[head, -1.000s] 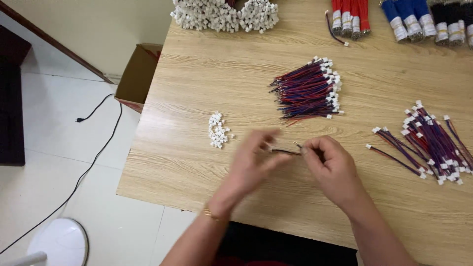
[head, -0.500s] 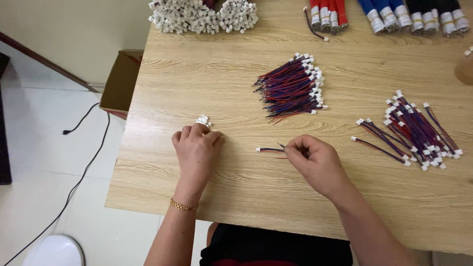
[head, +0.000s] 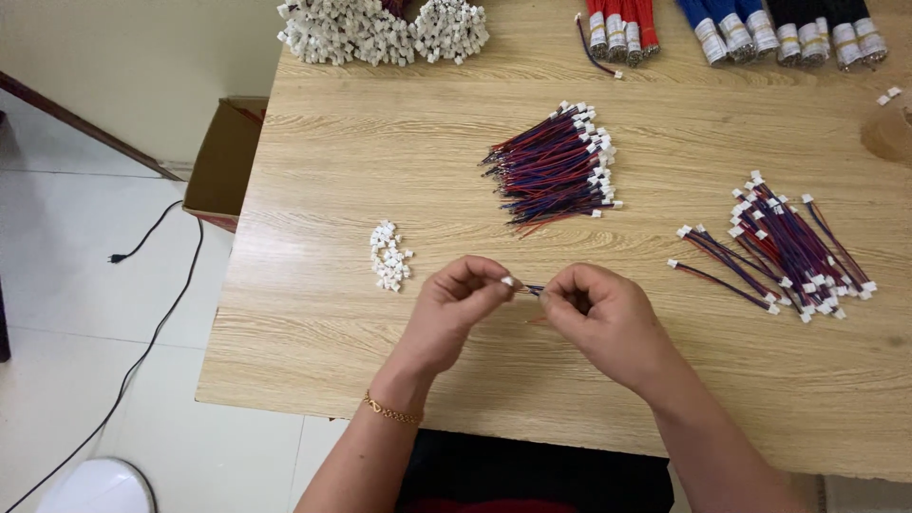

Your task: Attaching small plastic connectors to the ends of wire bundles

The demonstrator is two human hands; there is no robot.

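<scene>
My left hand (head: pixel 458 302) pinches a small white connector (head: pixel 508 281) between thumb and forefinger. My right hand (head: pixel 600 318) grips a short red-and-blue wire pair (head: pixel 532 289), whose end meets the connector between the two hands. A small pile of loose white connectors (head: pixel 389 256) lies just left of my left hand. A bundle of red-and-blue wires with white plugs on one end (head: pixel 556 171) lies beyond my hands at the table's middle. Another heap of wires with plugs (head: pixel 779 249) sits to the right of my right hand.
The wooden table (head: pixel 313 323) ends at its left edge above a tiled floor with a black cable (head: pixel 142 342) and a cardboard box (head: pixel 226 161). White connector heaps (head: pixel 380 28) and red, blue and black wire bundles (head: pixel 731 33) line the far edge.
My left hand left the small connector pile with a connector and came back to meet my right hand, which kept hold of the wire pair. The camera view shifted slightly.
</scene>
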